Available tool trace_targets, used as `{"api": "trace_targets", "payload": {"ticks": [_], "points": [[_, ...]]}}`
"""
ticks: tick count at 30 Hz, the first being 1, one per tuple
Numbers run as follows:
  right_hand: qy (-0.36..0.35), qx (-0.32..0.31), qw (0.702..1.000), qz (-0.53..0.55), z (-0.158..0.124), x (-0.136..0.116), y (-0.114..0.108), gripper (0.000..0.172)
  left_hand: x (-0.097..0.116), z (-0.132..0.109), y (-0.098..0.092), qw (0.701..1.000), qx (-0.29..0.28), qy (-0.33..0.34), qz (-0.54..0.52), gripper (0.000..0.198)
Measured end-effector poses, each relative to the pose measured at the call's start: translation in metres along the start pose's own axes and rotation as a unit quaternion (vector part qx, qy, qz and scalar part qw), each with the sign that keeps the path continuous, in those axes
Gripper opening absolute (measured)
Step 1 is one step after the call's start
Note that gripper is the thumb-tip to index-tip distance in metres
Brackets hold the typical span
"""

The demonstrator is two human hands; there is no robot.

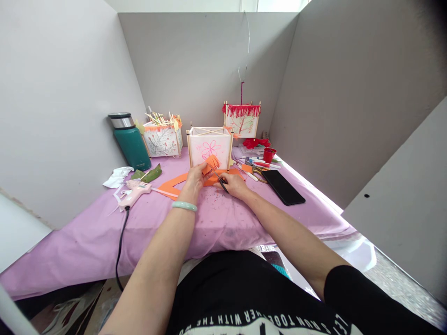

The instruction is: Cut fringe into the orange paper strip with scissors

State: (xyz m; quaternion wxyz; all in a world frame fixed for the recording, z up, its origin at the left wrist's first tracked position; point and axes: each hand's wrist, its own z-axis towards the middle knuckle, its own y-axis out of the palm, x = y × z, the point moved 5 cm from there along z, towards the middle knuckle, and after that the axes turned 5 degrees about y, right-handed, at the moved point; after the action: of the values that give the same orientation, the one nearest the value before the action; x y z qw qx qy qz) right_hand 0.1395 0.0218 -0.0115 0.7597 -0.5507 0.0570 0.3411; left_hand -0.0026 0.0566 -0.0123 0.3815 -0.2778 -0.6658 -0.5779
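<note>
Pinched between the fingers of my left hand (198,174) is an orange paper piece (213,162) with a fringed edge. My right hand (233,183) is closed on dark-handled scissors (223,184), whose blades point up and left to the fringed paper. Beneath both hands, orange paper strips (171,183) lie on the purple cloth. Just behind the hands stands a white lantern (210,144) with wooden sticks at its corners and a pink flower drawn on its front.
At the left are a green bottle (132,148), white tissue (118,177), leaves (152,173) and a corded glue gun (134,194). A decorated lantern (161,140) holds sticks; another (242,123) hangs behind. On the right lie a phone (283,187), markers (267,164) and a red cup (269,155).
</note>
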Motion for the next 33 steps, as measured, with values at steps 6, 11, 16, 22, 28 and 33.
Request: {"api": "trace_targets", "payload": {"ticks": [6,11,16,22,28,33], "points": [[0.0,-0.002,1.0,-0.001,-0.0003,0.0003,0.0002,0.035,-0.0006,0.0013,-0.0004,1.0,0.002,0.0,-0.002,0.009],[0.002,-0.003,1.0,-0.007,-0.0002,-0.0002,-0.0001,0.035,-0.0018,0.003,-0.0014,1.0,0.005,0.001,-0.004,0.008],[0.001,-0.001,1.0,-0.004,0.0002,0.0008,0.0004,0.034,-0.0018,0.0022,-0.0012,1.0,0.004,-0.001,-0.005,0.009],[0.002,-0.002,1.0,-0.004,0.0,0.0007,0.0002,0.033,-0.0008,-0.0004,-0.0005,1.0,0.004,-0.005,-0.002,0.01],[0.002,-0.002,1.0,-0.006,-0.0006,-0.0001,-0.0004,0.032,-0.0012,0.0017,-0.0009,1.0,0.003,0.001,-0.003,0.011],[0.001,-0.001,1.0,-0.001,-0.0014,0.0003,-0.0009,0.034,-0.0015,0.0019,-0.0006,1.0,-0.002,0.0,-0.004,0.009]]}}
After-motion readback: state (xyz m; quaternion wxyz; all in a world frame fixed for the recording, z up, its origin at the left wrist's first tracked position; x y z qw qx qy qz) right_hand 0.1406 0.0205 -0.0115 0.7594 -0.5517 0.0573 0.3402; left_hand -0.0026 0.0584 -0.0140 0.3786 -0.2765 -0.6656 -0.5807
